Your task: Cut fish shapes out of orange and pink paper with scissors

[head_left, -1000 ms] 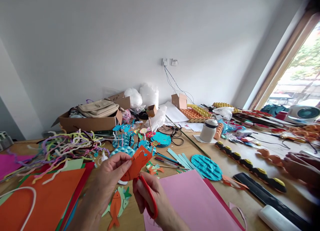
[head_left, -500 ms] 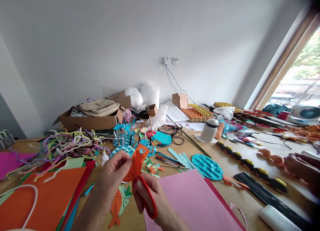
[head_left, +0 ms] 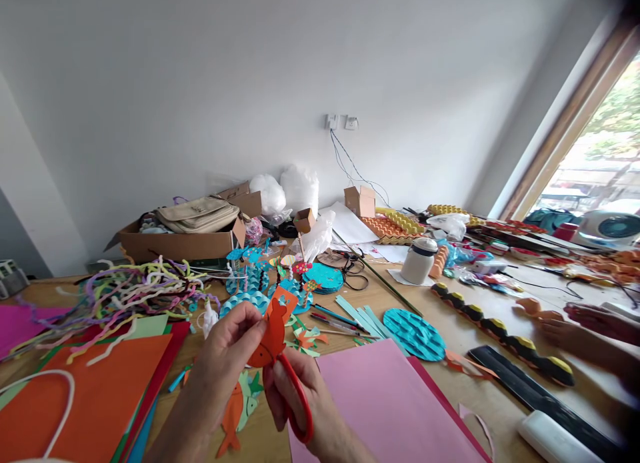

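Between the thumb and fingers of my left hand (head_left: 235,343) is a piece of orange paper (head_left: 274,329) with a fish drawn on it, partly cut out. My right hand (head_left: 303,383) grips red-handled scissors (head_left: 299,399), whose blades meet the lower edge of the orange paper; the blades are mostly hidden behind hand and paper. Below my hands, an orange paper fish (head_left: 231,416) and a green paper fish (head_left: 247,399) lie overlapping on the wooden table. Pink paper (head_left: 370,403) lies under and right of my right wrist.
Colored paper sheets (head_left: 100,383) and tangled pipe cleaners (head_left: 145,289) lie left. Ahead stand small blue paper models (head_left: 253,276); paper scraps and pencils (head_left: 340,319) lie nearby. A blue disc (head_left: 414,333), a white jar (head_left: 419,261) and another person's hands (head_left: 585,329) are right.
The orange paper and scissors have barely shifted in my hands. A small orange scrap now shows left of my left wrist. The other person's hands at right have moved left and spread apart.
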The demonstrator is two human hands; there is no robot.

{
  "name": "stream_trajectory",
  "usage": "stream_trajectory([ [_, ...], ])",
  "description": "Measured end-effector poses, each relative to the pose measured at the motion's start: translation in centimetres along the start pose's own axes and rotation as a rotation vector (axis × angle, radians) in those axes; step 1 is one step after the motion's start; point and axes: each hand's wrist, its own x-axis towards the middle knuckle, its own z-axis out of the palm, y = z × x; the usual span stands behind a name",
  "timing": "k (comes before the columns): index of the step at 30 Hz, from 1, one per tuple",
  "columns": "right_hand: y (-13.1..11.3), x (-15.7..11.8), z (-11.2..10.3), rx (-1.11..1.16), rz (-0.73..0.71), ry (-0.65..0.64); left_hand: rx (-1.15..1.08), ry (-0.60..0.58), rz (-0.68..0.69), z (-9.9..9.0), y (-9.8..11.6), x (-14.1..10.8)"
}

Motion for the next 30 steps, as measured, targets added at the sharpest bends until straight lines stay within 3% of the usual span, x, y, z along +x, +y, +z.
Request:
stream_trajectory([
  [30,-0.50,-0.12,0.09,-0.032,-0.008,0.048,0.009,-0.053,0.000,-0.17,0.11,-0.15],
])
